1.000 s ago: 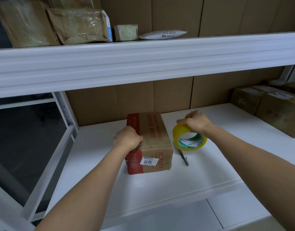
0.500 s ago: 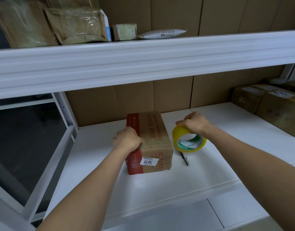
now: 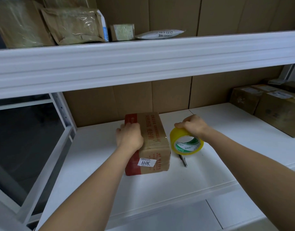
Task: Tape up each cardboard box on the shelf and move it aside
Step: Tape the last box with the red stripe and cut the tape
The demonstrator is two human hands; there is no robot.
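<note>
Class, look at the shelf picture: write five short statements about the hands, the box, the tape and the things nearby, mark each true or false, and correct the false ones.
1. The left hand rests on top of the cardboard box. True.
2. The right hand grips a roll of yellow tape. True.
3. The roll of tape sits on top of the box. False: it is to the right of the box, down by the shelf.
4. A pen lies on the shelf in front of the tape. True.
5. The white label reading 3011 is on the top of the box. False: it is on the near end face.
</note>
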